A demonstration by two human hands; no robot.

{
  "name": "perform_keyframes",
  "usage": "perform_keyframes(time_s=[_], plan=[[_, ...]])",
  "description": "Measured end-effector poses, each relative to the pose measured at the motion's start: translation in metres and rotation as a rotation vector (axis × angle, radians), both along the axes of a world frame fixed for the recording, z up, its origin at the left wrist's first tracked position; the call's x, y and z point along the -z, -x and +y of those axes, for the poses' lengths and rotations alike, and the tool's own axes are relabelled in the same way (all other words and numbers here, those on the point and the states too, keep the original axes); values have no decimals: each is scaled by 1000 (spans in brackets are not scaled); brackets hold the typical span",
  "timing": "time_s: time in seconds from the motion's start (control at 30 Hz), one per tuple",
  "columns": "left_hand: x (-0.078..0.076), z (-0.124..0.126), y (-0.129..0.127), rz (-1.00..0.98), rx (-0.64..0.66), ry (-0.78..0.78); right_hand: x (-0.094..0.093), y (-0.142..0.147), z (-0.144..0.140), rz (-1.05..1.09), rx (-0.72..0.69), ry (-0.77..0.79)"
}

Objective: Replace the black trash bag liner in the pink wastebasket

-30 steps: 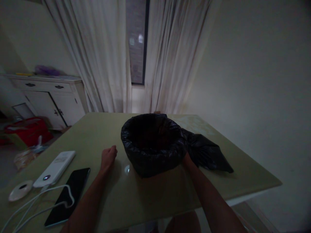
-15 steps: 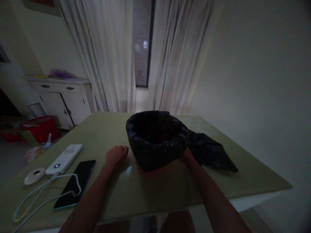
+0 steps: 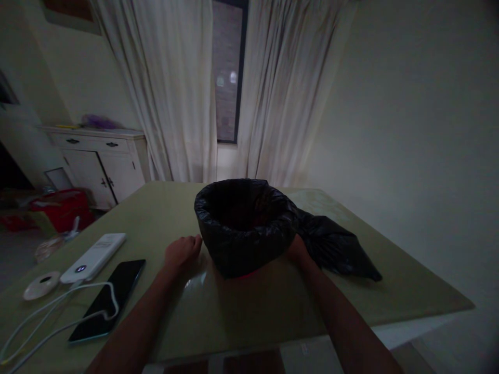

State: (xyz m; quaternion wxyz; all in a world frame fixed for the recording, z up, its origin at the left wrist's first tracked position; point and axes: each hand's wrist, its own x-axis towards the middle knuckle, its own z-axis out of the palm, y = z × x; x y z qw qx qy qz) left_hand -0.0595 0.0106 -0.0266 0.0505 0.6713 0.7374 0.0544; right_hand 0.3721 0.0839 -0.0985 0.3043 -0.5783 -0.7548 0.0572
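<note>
A bin lined with a black plastic bag [image 3: 249,249] stands on the green table, its opening facing up and toward me. The bag is folded over the rim, and a strip of red shows at the base. A loose length of the black bag [image 3: 335,246] trails onto the table at the right. My left hand [image 3: 183,253] rests by the bin's left side, its fingers curled into a loose fist with nothing visible in it. Against the bin's lower right side is my right hand [image 3: 297,250]; the bag hides its fingers.
On the table's left lie a black phone [image 3: 111,301], a white power bank [image 3: 93,258] with a white cable [image 3: 50,306], and a round white object [image 3: 42,285]. Behind stand curtains [image 3: 175,93] and a white cabinet [image 3: 97,163]; a wall [image 3: 409,156] borders the right.
The bin and both hands appear slightly farther left, as do the phone and power bank, so the view has shifted a little. More red shows under the bag. Both hands keep their places beside the bin.
</note>
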Motion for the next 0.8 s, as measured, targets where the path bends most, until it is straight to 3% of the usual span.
perform_keyframes(time_s=[0.13,0.33,0.8], plan=[[1,3,2,-55,-30,25,-4,0,-3,-42,24,101],[3,6,4,-97,-89,-6,-12,3,-12,-22,87,131],[13,4,3,-94,-30,-36,-17,6,-17,-51,121,136]])
